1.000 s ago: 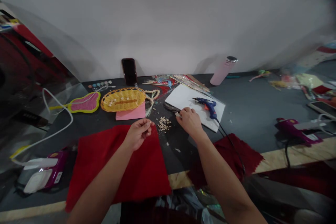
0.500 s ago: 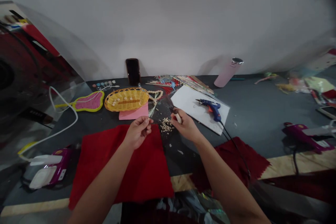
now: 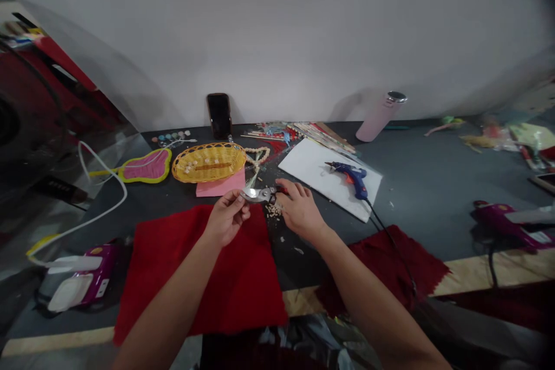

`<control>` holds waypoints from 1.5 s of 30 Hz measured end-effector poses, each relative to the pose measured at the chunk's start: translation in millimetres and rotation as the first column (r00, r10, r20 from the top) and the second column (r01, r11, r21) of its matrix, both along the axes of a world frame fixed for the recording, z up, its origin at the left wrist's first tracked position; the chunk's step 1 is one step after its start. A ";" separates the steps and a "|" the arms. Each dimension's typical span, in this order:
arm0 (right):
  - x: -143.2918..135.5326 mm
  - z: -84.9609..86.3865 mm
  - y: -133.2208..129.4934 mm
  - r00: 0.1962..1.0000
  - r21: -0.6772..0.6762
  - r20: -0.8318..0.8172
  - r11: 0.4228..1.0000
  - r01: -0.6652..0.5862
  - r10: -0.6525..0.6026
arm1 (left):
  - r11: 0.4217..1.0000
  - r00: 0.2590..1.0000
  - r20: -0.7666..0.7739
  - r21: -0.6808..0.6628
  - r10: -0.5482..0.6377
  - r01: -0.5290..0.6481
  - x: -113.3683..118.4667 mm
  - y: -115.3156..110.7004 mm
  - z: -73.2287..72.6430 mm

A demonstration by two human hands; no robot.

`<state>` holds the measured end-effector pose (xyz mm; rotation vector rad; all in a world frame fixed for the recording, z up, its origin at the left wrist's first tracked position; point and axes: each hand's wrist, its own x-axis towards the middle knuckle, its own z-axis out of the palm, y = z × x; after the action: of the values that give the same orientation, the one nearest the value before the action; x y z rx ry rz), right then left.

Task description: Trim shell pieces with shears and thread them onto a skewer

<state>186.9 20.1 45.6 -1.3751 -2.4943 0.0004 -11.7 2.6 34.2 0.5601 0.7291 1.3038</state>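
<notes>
My right hand (image 3: 299, 208) is wrapped round the handles of metal hand pruners (image 3: 256, 194), whose blades point left. The blade tips reach the fingertips of my left hand (image 3: 228, 217), which are pinched together on something too small to make out. Beneath the pruners lies a pile of small pale pieces (image 3: 274, 210) on the dark table. A red cloth (image 3: 234, 272) is spread under my left hand. Behind it, a yellow wicker basket (image 3: 208, 163) with a few small pieces inside rests partly over a pink pad (image 3: 220, 187).
A blue glue gun (image 3: 353, 178) lies on a white board (image 3: 303, 160), its cord crossing a dark red cloth (image 3: 399, 260). A phone (image 3: 219, 117) and pink tumbler (image 3: 380, 118) lean on the partition. Purple devices (image 3: 91, 277) sit at both sides.
The pruners have swung round from pointing up and away to pointing left, and their blades are now at my left fingertips. My left hand has barely moved.
</notes>
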 end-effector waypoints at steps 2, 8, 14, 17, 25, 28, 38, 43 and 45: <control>-0.7 0.3 -0.6 1.000 0.017 0.006 1.000 0.011 -0.011 | 1.000 1.000 -0.001 -0.002 -0.003 0.003 0.4 0.0 -0.1; -0.3 -0.3 -0.9 1.000 0.056 0.010 0.998 0.028 -0.029 | 1.000 1.000 -0.012 0.000 -0.012 0.012 -0.3 0.3 0.7; -0.4 -1.1 -0.2 1.000 0.063 0.008 0.998 0.026 -0.026 | 1.000 1.000 -0.017 0.001 -0.011 0.011 0.1 -0.3 1.4; -0.7 -0.9 -0.3 1.000 0.068 0.008 0.997 0.026 -0.027 | 1.000 1.000 -0.014 -0.003 -0.013 0.013 0.3 -0.4 1.7; 0.3 -0.5 0.0 0.998 0.093 0.043 0.995 0.038 -0.042 | 1.000 1.000 -0.028 -0.012 -0.010 0.010 0.3 -0.3 1.1; 1.5 0.3 0.2 0.998 0.100 0.052 0.994 0.039 -0.044 | 1.000 1.000 -0.028 -0.018 -0.013 0.013 0.7 -0.7 1.5; 2.8 4.3 -0.1 0.998 0.098 0.049 0.995 0.035 -0.040 | 0.999 1.000 -0.009 -0.031 -0.024 0.023 0.4 -1.5 3.8; 1.9 4.9 0.4 0.999 0.064 0.005 0.997 0.053 -0.054 | 0.999 1.000 -0.010 -0.027 -0.025 0.025 -0.5 -0.9 2.5; 1.5 5.6 0.4 0.999 0.063 0.014 0.997 0.039 -0.040 | 1.000 1.000 -0.006 -0.023 -0.022 0.022 -0.5 -0.7 1.4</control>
<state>188.5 20.4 51.2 -1.4039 -2.4573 -0.0964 -12.1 1.9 35.5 0.5531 0.7402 1.2724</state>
